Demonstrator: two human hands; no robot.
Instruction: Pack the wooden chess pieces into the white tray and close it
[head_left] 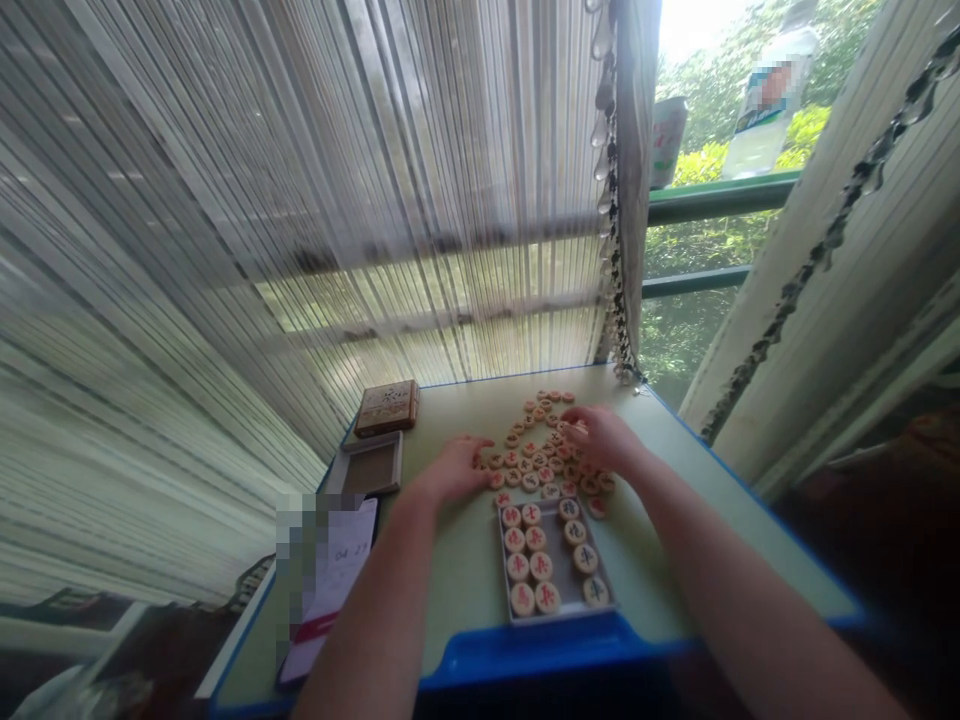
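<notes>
Loose Chinese chess pieces [530,462], round and pale with red or dark characters, lie spread across the middle of the table. My left hand [456,470] rests at the left side of this spread, its fingers apart and reaching to the nearest pieces. Over the right side is my right hand [602,438], fingers spread and touching or just above several pieces; what lies under them is hidden. Closer to me sits a shallow box tray [561,560]. Two columns of red pieces [535,538] fill its left part, and one column of dark pieces [586,558] stands along its right wall.
A decorated box [386,408] and a grey box lid or tray [373,463] lie at the table's left edge. Nearer is a phone-like flat object [337,585]. String curtains [420,180] hang behind the table. A bottle [772,105] and a can [667,142] stand on the window rail.
</notes>
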